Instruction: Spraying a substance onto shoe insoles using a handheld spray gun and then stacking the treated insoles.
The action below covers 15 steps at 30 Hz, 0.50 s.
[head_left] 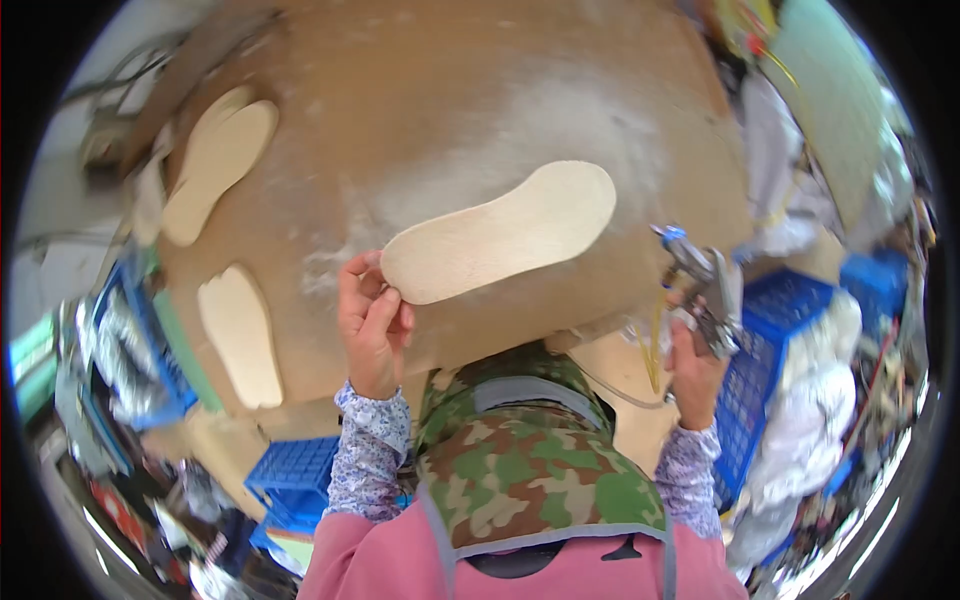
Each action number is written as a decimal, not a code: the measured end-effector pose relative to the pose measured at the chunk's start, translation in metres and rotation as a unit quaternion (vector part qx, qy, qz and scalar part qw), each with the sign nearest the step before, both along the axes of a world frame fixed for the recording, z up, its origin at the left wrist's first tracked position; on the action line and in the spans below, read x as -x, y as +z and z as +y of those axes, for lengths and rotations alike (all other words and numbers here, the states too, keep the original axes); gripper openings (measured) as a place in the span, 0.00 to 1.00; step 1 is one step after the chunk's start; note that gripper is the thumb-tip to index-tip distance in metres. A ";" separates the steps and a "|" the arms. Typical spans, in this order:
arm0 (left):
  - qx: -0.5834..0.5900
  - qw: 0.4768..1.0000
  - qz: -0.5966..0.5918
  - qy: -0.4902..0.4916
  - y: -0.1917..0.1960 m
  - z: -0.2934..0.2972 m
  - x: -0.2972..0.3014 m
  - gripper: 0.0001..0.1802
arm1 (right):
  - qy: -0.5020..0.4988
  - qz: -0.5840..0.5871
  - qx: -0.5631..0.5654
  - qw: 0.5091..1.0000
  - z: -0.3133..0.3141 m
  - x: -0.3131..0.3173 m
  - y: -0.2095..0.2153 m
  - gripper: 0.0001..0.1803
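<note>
At frame centre, the left hand (375, 325) pinches the insole's (500, 233) heel, its length running upper right; the right hand (693, 372) grips a spray gun (705, 295).

1. A brown worktable (420, 90), dusted white in the middle, filled the view.
2. Blue plastic crates (780, 330) sat alongside.
3. Cluttered floor (860, 420) all round, brightly lit.

I have one head-worn fisheye view, looking steeply down and close over the brown bench (450, 110), its edges bending toward the rim.
</note>
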<state>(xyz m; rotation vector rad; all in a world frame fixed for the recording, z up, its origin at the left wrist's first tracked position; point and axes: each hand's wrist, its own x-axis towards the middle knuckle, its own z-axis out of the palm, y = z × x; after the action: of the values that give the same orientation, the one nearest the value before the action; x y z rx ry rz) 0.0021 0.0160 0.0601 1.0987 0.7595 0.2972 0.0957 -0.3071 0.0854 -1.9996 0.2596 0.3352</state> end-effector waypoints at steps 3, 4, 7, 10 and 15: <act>-0.002 0.994 -0.033 0.103 0.033 0.023 0.051 0.18 | 0.072 -0.064 -0.025 0.995 0.010 0.004 0.004 0.22; 0.008 0.990 -0.056 0.133 0.040 0.032 0.069 0.19 | 0.106 -0.038 -0.023 0.993 0.014 0.006 0.007 0.22; -0.018 0.974 -0.075 0.213 0.057 0.045 0.135 0.19 | 0.203 -0.035 -0.055 0.977 0.028 0.008 0.013 0.23; -0.038 0.934 -0.083 0.345 0.050 0.057 0.205 0.20 | 0.248 -0.023 -0.063 0.966 0.053 0.017 0.017 0.20; -0.017 0.895 0.009 0.445 -0.020 0.076 0.288 0.21 | 0.288 -0.004 -0.072 0.955 0.091 0.031 0.028 0.17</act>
<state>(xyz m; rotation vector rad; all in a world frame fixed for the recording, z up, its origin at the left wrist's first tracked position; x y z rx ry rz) -0.2857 0.0917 0.0404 0.7189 1.2515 1.0793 0.0652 -0.2165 0.1136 -1.8979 -0.3583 0.6918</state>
